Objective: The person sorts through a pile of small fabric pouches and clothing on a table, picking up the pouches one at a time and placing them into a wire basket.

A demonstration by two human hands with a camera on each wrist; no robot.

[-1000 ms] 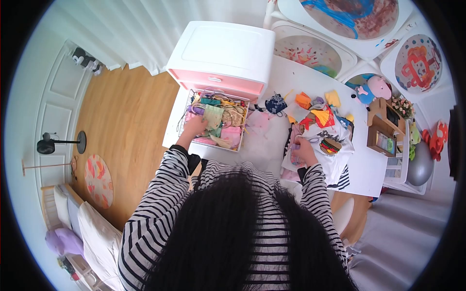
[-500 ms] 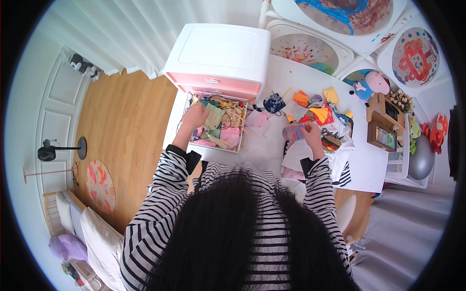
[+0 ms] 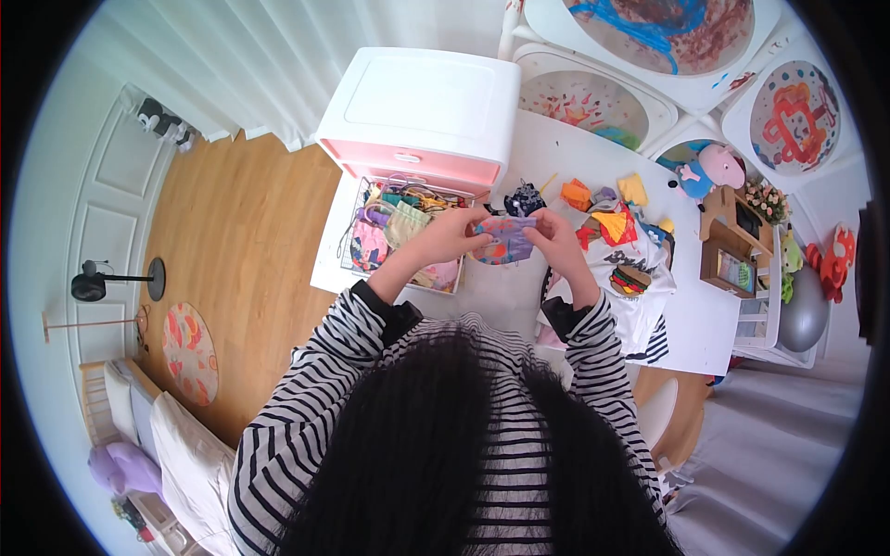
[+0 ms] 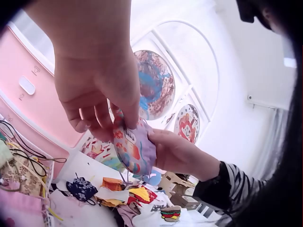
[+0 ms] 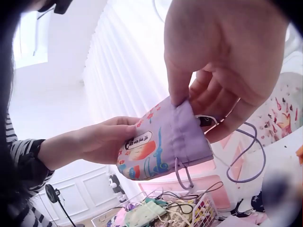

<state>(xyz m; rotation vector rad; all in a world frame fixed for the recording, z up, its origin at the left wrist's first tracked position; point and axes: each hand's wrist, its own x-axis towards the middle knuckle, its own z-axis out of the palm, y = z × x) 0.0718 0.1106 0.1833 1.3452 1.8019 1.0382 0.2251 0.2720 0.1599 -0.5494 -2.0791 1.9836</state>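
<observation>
A lilac drawstring pouch [image 3: 508, 243] with a printed red and blue pattern is held up between both hands, over the white table. My left hand [image 3: 452, 239] pinches its rounded, printed end between thumb and fingers. At the other end my right hand [image 3: 559, 248] grips the gathered top edge, thumb in front. A purple cord loop [image 5: 258, 156] hangs from the pouch in the right wrist view. Left of the hands, a white wire basket [image 5: 208, 215] holds a jumble of cloth pouches, among them a pale green one [image 3: 406, 222] and a pink one [image 3: 369, 246].
A white and pink drawer unit [image 3: 422, 102] stands behind the basket. A navy patterned pouch [image 4: 81, 189] lies on the table [image 3: 695, 324] beyond the hands. To the right are orange and yellow cloths [image 3: 577, 192] and a white shirt with a burger patch [image 3: 630, 280].
My right hand has lifted the lilac pouch from the right-hand clothes pile and brought it left to the middle. My left hand has left the basket and taken hold of the pouch's other end.
</observation>
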